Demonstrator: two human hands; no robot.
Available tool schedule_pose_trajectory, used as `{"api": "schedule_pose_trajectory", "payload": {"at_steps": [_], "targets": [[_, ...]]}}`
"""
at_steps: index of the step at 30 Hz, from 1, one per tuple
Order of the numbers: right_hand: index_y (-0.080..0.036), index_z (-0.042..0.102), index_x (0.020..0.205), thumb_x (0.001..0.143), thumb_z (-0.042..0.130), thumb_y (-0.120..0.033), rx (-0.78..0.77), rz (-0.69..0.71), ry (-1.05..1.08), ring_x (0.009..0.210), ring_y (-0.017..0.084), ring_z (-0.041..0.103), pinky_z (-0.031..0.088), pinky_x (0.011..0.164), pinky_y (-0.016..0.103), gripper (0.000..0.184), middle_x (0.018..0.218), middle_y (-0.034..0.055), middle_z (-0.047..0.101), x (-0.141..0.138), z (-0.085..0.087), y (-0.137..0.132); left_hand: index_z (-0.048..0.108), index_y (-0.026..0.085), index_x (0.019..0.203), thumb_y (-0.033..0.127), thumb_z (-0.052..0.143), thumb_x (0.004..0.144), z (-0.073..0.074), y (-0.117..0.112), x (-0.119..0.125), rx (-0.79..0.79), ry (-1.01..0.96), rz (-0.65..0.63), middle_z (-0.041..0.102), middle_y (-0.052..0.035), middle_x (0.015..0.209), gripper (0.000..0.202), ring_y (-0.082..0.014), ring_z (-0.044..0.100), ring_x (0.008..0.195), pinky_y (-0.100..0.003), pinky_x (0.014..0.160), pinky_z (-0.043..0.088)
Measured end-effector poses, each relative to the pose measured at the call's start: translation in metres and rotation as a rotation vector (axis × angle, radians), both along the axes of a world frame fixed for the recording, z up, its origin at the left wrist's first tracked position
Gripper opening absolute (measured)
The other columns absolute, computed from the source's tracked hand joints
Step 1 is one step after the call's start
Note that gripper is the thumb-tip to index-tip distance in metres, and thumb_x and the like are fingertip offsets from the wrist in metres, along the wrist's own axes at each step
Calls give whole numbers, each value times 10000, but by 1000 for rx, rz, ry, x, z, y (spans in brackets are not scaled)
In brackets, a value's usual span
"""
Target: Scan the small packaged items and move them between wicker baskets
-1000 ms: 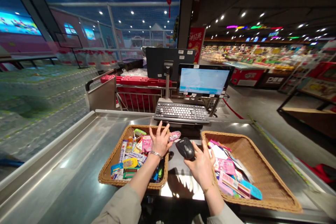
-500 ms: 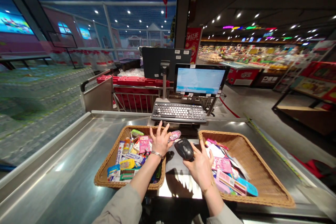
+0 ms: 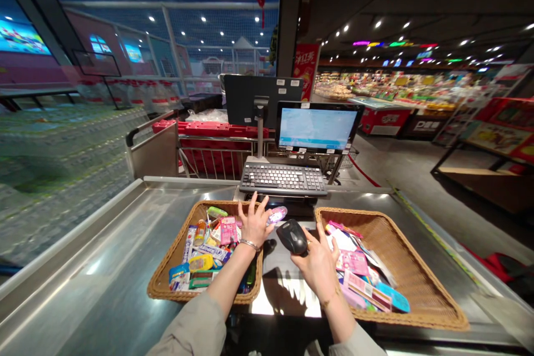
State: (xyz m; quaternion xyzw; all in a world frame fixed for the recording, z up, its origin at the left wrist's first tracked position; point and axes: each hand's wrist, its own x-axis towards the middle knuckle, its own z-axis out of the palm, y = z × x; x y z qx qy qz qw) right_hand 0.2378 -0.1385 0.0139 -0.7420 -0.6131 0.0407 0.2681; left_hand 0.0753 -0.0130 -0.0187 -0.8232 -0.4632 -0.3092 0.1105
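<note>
My left hand (image 3: pixel 253 226) is over the right side of the left wicker basket (image 3: pixel 156 281), its thumb side pinching a small pink-and-purple packaged item (image 3: pixel 277 214). Its other fingers are spread forward. In my right hand (image 3: pixel 317 258) is a black barcode scanner (image 3: pixel 292 236), its head pointed towards that item with a gap between them. Small packaged goods, among them a pink box (image 3: pixel 228 230) and a yellow pack (image 3: pixel 201 262), lie jumbled in the left basket. The right wicker basket (image 3: pixel 421 267) holds a pink pack (image 3: pixel 352 262) and a blue item (image 3: pixel 393 297) on its left side.
Both baskets rest on a metal checkout counter (image 3: pixel 112 233). Behind them stand a keyboard (image 3: pixel 283 178), a lit screen (image 3: pixel 319 128) and a dark second monitor (image 3: pixel 261 99). A shopping cart (image 3: pixel 214 158) is beyond the counter; stacked bottle packs (image 3: pixel 75 161) are at the left.
The packaged item in my left hand looks brighter and more purple at its tip. Both hands keep nearly the same pose, and the view has shifted very slightly.
</note>
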Motion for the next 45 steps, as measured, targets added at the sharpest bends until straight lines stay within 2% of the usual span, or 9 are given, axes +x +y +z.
{"api": "schedule_pose_trajectory", "payload": {"at_steps": [9, 14, 19, 22, 24, 33, 41, 45], "targets": [[-290, 741, 950, 738, 600, -259, 9, 14, 4, 1466, 313, 249, 127, 1153, 599, 256, 1340, -6, 623, 1, -1, 2, 709, 307, 1075, 386, 720, 773, -2, 3, 3, -3, -13, 8, 520, -41, 1472, 312, -374, 302, 1451, -728, 1155, -28], [-270, 741, 888, 729, 619, -267, 2, -48, -10, 1460, 326, 246, 103, 1137, 630, 200, 1357, 13, 611, 5, -2, 4, 711, 306, 1071, 392, 721, 776, -2, 4, 4, 5, -25, 5, 528, -50, 1464, 308, -375, 316, 1444, -732, 1153, -11], [-263, 737, 985, 737, 621, -300, 30, -118, -22, 1438, 321, 286, 116, 1148, 576, 276, 1338, 49, 624, 15, -2, 3, 711, 326, 1072, 393, 725, 775, 0, 6, 10, 18, -34, -24, 537, -41, 1457, 305, -378, 323, 1441, -737, 1146, 6], [-275, 728, 1032, 751, 608, -317, 49, -179, -34, 1426, 323, 310, 124, 1138, 568, 309, 1331, 38, 630, 25, -2, 0, 707, 339, 1082, 388, 734, 766, 1, 7, 16, 16, -18, -76, 536, -37, 1458, 322, -378, 320, 1442, -740, 1143, 4], [-290, 724, 1045, 764, 596, -340, 70, -218, -39, 1425, 323, 309, 124, 1130, 571, 314, 1318, 22, 640, 32, -2, -3, 703, 348, 1096, 392, 737, 761, 1, 7, 22, 16, -3, -113, 529, -34, 1465, 339, -377, 310, 1447, -740, 1143, 4], [-268, 718, 1084, 762, 586, -428, 106, -416, -42, 1418, 308, 323, 152, 1113, 558, 383, 1240, 51, 683, 66, -4, -16, 699, 353, 1101, 419, 750, 751, 7, 3, 57, 21, 19, -286, 525, -22, 1470, 360, -365, 310, 1448, -734, 1149, -1], [-268, 695, 1151, 800, 567, -457, 86, -518, -87, 1402, 296, 348, 203, 1094, 534, 419, 1266, 78, 666, 87, -6, -29, 697, 365, 1106, 463, 737, 760, 14, -5, 92, 26, 23, -374, 527, -24, 1468, 361, -363, 308, 1449, -729, 1151, -13], [-269, 678, 1182, 798, 564, -461, 85, -548, -64, 1419, 291, 319, 179, 1104, 540, 444, 1297, 52, 653, 99, -9, -34, 691, 371, 1110, 484, 718, 773, 14, -8, 110, 32, 29, -417, 519, -18, 1475, 356, -359, 293, 1457, -721, 1154, -39]]}}
